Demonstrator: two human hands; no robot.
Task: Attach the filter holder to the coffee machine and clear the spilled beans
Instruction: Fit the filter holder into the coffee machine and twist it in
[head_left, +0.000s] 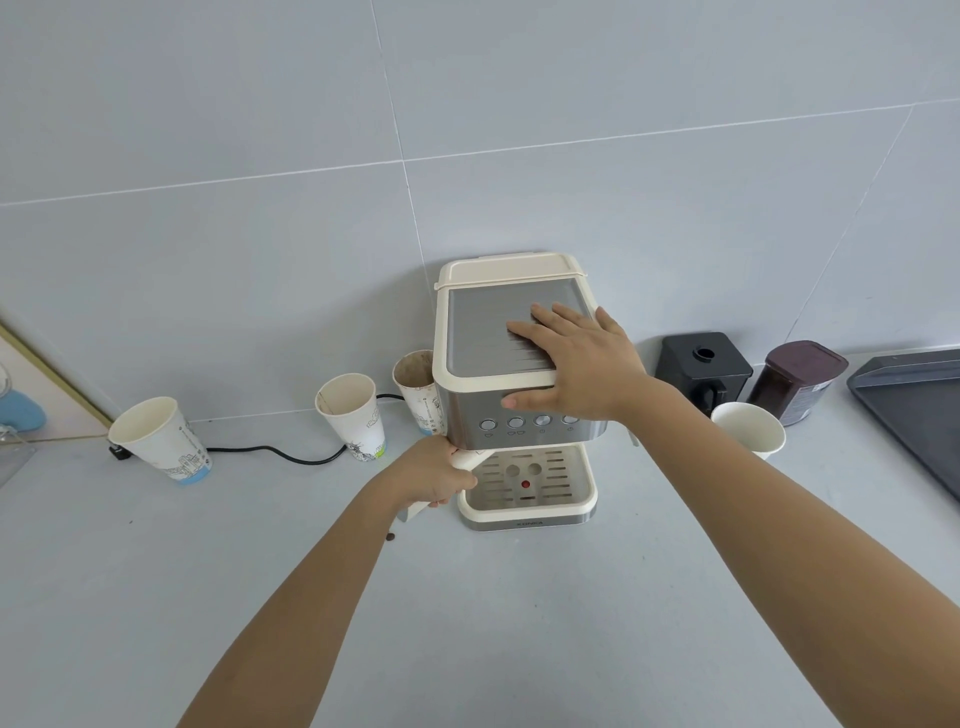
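Note:
A cream and steel coffee machine (483, 332) stands against the grey wall, its drip tray (582, 491) facing me. My right hand (576, 358) lies flat on the machine's top right corner, fingers spread, thumb over the front edge. My left hand (434, 475) grips the cream handle of the filter holder (467, 460), which runs up under the machine's front left; the holder's head is hidden beneath the machine. One or two dark spilled beans (389, 537) lie on the counter beside my left forearm.
Three paper cups (161, 441) (353, 415) (418, 387) stand left of the machine, with a black cable (280, 454) behind them. To the right are a white cup (750, 428), a black container (701, 366), a dark jar (797, 379) and a dark tray (919, 400).

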